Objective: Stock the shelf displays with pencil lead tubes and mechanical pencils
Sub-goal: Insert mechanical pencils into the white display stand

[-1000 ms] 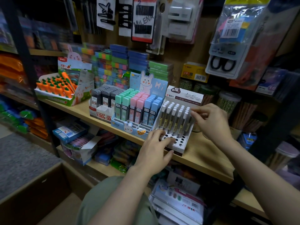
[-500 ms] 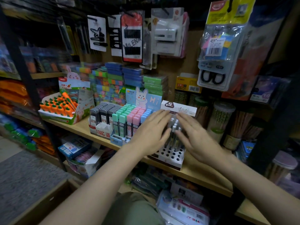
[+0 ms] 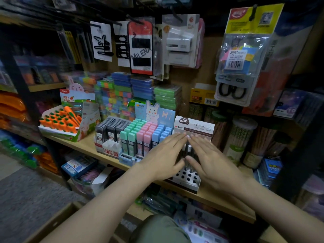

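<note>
Step in hand, as I read it: seating/levelling the mechanical pencils [image 3: 189, 151] in the white display box [image 3: 190, 181], centre of frame, on the wooden shelf [image 3: 217, 197]. My left hand [image 3: 166, 155] and right hand [image 3: 210, 162] both lie flat over the pencil tops, fingers straight, fingertips nearly meeting at the box's back card. Neither hand grips anything; it's a palm-down press, not a hold. Only a few pencil caps show in the gap btwn the hands; the rest are hidden under the palms.

Front rows of the box show open holes, so my guess is this display is only part-filled. The next move prob. calls for lifting both hands clear w/o tipping the pencils, then fetching more stock for those front holes. Can't see spare stock in frame for certain.

The pencil lead tubes [image 3: 145, 135] sit just left of the box, in the bunny display [image 3: 154, 112]: green, pink, blue rows, looks full. Left again, grey lead cases [image 3: 112, 128], also packed.

Readable text:
- Box back card: "0.5" style mark and "M&G" logo; small print too blurred.
- Bunny card: "Hi".
- Grey display front: "100", red; rest unclear.
- Hanging hairpin card [image 3: 141, 48], upper centre: "MILENA".
- Carrot display [image 3: 61, 121], centre left: header writing not legible to me.
- Barcode labels upper right on the scissors pack [image 3: 233, 92] and yellow box; digits too small.
</note>
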Tool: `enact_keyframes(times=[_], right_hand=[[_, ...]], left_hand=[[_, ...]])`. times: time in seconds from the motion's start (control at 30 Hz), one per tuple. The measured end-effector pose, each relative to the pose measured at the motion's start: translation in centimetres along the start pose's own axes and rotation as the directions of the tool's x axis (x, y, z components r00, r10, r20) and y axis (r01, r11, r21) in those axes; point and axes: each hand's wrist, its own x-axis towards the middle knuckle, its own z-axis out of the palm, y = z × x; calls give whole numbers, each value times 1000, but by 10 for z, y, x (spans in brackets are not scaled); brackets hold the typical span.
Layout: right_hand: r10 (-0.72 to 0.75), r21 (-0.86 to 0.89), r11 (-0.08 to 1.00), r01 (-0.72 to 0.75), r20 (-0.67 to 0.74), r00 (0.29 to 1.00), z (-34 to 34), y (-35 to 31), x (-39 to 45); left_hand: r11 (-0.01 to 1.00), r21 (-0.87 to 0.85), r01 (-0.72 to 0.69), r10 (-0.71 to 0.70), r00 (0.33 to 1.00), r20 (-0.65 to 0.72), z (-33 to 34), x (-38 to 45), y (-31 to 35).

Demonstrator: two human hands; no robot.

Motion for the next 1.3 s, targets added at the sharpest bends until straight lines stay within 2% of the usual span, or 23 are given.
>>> enact_keyframes(times=[0.1, 0.2, 0.23, 0.33, 0.43, 0.53, 0.67, 0.87, 1.07, 1.2, 1.3], right_hand=[[-16, 65, 998, 15, 22, 1000, -18, -2, 4], [33, 215, 977, 0, -153, 988, -30, -23, 23], [32, 262, 965, 11, -160, 987, -30, -34, 35], [-76, 311, 948, 74, -5, 997, -18, -73, 77], [-185, 203, 965, 165, 84, 979, -6, -103, 122], [-210, 114, 975, 191, 189, 959, 1, -122, 165], [-212, 39, 977, 211, 337, 917, 14, -132, 205], [-211, -13, 972, 236, 399, 892, 33, -124, 217], [-224, -40, 966, 254, 354, 908, 42, -120, 222], [-208, -22, 972, 236, 396, 895, 45, -124, 223], [-192, 101, 980, 170, 281, 940, 33, -115, 216]], left_hand=[[999, 16, 28, -28, 999, 36, -10, -3, -3], [994, 35, 102, -98, 990, -99, -26, -28, -26], [988, 49, 144, -137, 982, -126, -32, -39, -38], [945, 103, 310, -299, 948, -114, -45, -75, -83], [888, 93, 450, -440, 891, -110, -55, -99, -128], [843, 97, 530, -522, 848, -91, -63, -102, -164], [866, 181, 466, -473, 881, -6, -65, -92, -193], [911, 205, 357, -368, 930, 16, -54, -87, -209], [927, 183, 327, -334, 943, 5, -54, -88, -213], [920, 201, 335, -357, 930, 85, -57, -85, -211], [915, 217, 341, -369, 923, 106, -63, -85, -204]])
